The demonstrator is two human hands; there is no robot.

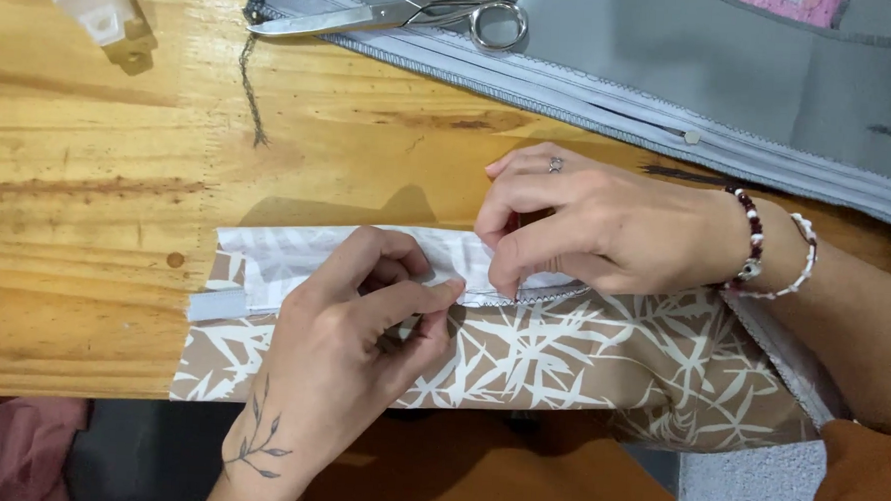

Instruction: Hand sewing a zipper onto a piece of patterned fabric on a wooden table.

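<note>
Fabric (581, 362), brown with white leaves, lies under both hands; left hand (347, 326) and right hand (577, 221) pinch its zipper edge (534, 296).

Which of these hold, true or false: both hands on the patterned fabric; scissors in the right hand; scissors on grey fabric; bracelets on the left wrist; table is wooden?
1. Both hands are on the patterned fabric. True: left hand and right hand pinch its edge.
2. The right hand holds the scissors. False: they lie untouched, away from both hands.
3. The scissors rest on the grey fabric. True.
4. The bracelets are on the left wrist. False: right wrist.
5. The table is wooden. True.
</note>
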